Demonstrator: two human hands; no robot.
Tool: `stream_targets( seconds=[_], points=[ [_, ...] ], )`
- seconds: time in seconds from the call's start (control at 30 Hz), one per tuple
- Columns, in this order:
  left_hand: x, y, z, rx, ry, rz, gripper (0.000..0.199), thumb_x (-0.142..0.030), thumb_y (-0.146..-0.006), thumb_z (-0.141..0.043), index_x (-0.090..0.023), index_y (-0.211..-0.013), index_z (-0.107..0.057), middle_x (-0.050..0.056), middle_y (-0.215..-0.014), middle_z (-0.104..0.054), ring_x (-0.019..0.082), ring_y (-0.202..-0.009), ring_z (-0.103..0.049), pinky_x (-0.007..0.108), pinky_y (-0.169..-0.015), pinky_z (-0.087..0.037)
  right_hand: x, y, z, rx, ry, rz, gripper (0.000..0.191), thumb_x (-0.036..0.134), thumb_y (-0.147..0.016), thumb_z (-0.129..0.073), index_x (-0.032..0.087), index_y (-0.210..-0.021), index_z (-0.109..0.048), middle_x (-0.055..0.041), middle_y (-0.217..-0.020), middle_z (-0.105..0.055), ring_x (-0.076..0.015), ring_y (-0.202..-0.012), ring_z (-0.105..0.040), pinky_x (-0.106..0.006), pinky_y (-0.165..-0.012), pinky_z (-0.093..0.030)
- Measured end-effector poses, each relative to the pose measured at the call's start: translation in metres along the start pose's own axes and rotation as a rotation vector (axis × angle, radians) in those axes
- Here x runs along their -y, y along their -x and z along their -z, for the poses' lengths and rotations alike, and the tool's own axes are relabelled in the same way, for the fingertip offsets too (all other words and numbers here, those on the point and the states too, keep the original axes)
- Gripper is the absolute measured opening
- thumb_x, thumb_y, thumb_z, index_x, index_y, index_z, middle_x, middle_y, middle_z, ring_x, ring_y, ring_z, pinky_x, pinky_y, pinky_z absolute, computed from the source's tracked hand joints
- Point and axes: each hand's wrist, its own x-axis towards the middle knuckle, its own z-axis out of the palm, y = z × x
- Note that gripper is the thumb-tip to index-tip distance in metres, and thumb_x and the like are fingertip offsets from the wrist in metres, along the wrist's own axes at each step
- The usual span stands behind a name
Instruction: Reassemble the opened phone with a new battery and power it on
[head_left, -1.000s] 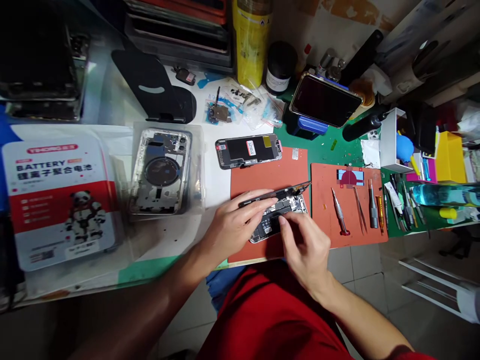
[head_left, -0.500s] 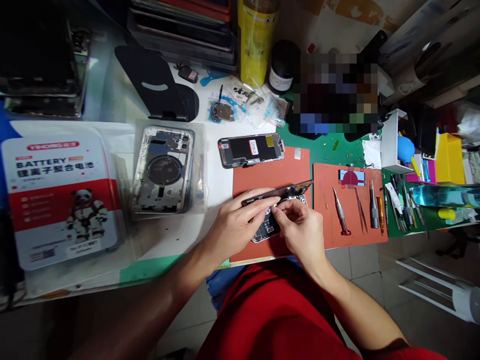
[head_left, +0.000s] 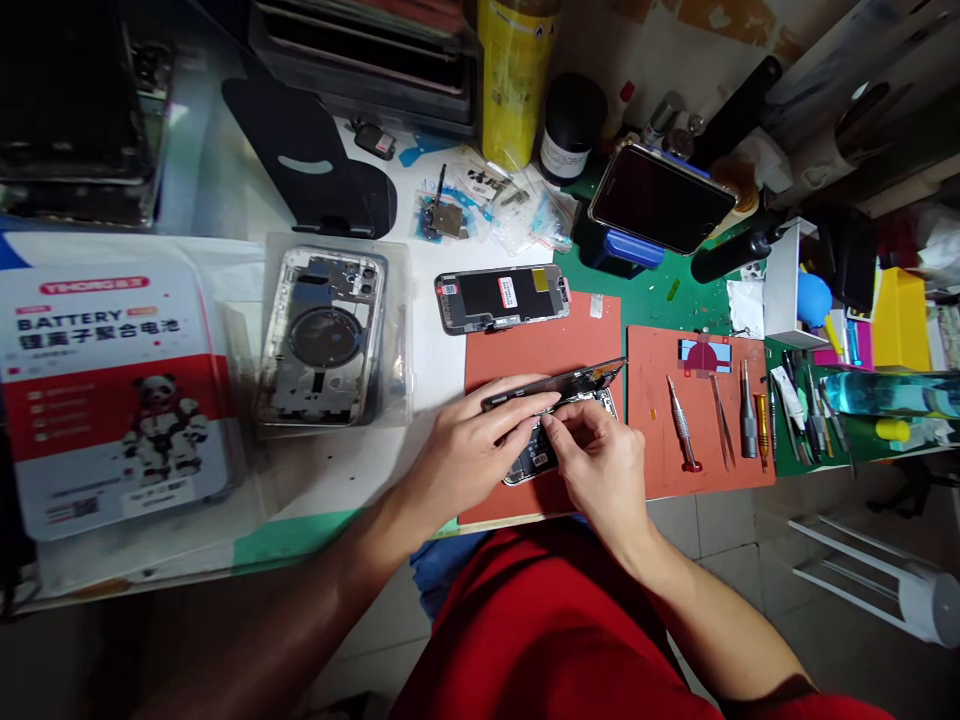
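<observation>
An opened phone body (head_left: 538, 458) lies on the orange mat (head_left: 499, 350), its inner parts showing. Above it my left hand (head_left: 476, 445) grips a dark screen panel (head_left: 559, 384), which is tilted up over the body. My right hand (head_left: 604, 455) is pinched close to the inside of the phone, under the panel. What its fingertips hold, if anything, is hidden. Beyond the panel, a second phone screen (head_left: 502, 298) lies back side up at the mat's far edge.
A phone housing (head_left: 321, 340) and a boxed battery pack (head_left: 120, 400) lie on the left. On the right mat are a screwdriver (head_left: 683, 425), tweezers (head_left: 723, 420) and other tools. A phone (head_left: 660, 195) leans on a blue stand at the back, near a yellow bottle (head_left: 516, 85).
Both hands and the tilted panel stay almost in place. The camera view has shifted very slightly.
</observation>
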Motion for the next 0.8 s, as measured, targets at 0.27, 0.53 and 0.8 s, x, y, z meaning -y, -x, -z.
stream_targets(
  seconds=[0.27, 0.53, 0.8],
  points=[
    [-0.0016, 0.0009, 0.0009, 0.004, -0.022, 0.016, 0.032, -0.005, -0.099, -0.067, -0.022, -0.123, -0.077, 0.005, -0.126, -0.081, 0.019, -0.115, -0.078, 0.033, -0.106, -0.064, -0.0045, -0.0013, 0.0050, 0.039, -0.144, -0.126, 0.026, 0.044, -0.094, -0.069, 0.023, -0.079, -0.065, 0.0031, -0.063, -0.062, -0.0125, -0.052, -0.052, -0.025, -0.052, -0.042],
    [-0.0039, 0.0007, 0.0006, 0.001, -0.053, 0.060, 0.029, -0.008, -0.098, -0.069, -0.023, -0.122, -0.078, 0.005, -0.124, -0.081, 0.021, -0.115, -0.078, 0.035, -0.106, -0.064, -0.0036, -0.0012, 0.0036, 0.053, -0.164, -0.136, 0.025, 0.042, -0.091, -0.071, 0.022, -0.077, -0.066, 0.0028, -0.064, -0.062, -0.0124, -0.053, -0.052, -0.025, -0.052, -0.042],
    [-0.0058, -0.0001, 0.0013, 0.015, -0.059, 0.083, 0.031, -0.009, -0.099, -0.068, -0.026, -0.122, -0.077, 0.004, -0.125, -0.080, 0.021, -0.115, -0.078, 0.036, -0.105, -0.065, -0.0028, -0.0029, 0.0006, 0.023, -0.104, -0.090, 0.022, 0.035, -0.093, -0.068, 0.022, -0.075, -0.067, 0.0027, -0.066, -0.066, -0.0127, -0.056, -0.056, -0.025, -0.056, -0.044]
  ],
)
